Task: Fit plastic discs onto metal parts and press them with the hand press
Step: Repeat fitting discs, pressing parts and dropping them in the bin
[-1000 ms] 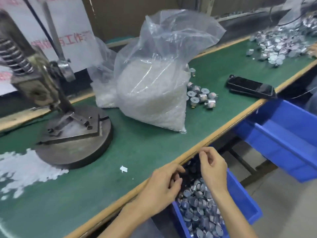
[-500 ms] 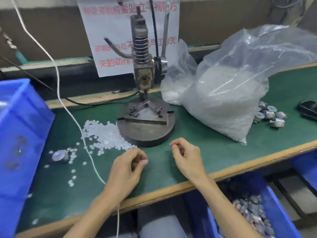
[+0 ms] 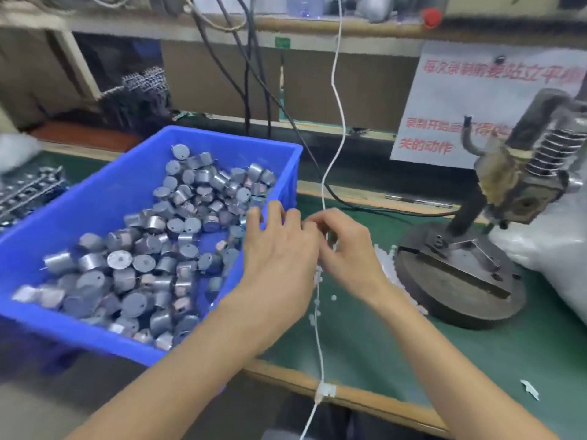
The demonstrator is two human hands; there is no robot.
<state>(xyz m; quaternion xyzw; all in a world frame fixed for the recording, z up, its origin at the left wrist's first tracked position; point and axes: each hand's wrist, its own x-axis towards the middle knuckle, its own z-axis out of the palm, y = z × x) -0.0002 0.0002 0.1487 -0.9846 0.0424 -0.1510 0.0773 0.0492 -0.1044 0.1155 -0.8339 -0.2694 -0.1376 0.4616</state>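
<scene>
A blue bin point(image 3: 222, 138) on the left holds several grey metal parts point(image 3: 152, 249). Small white plastic discs point(image 3: 386, 268) lie scattered on the green mat beside the hand press's round base point(image 3: 457, 281). The hand press point(image 3: 514, 185) stands at the right. My left hand point(image 3: 279, 252) hovers at the bin's right wall, back up, fingers fairly straight. Touching it on the right is my right hand point(image 3: 347, 246), fingers curled with thumb and forefinger together. What lies between those fingers is hidden.
A white cable point(image 3: 336, 122) hangs down across the mat and over the front edge, passing between my hands. A large clear plastic bag point(image 3: 556, 258) lies right of the press. Black cables point(image 3: 254, 74) and a paper notice point(image 3: 476, 100) are behind. A wooden strip point(image 3: 365, 398) edges the bench.
The view has swung left, from the lower bin, across the press, to the blue bin on the bench. Both hands rose from the lower bin and now meet at this bin's right wall.
</scene>
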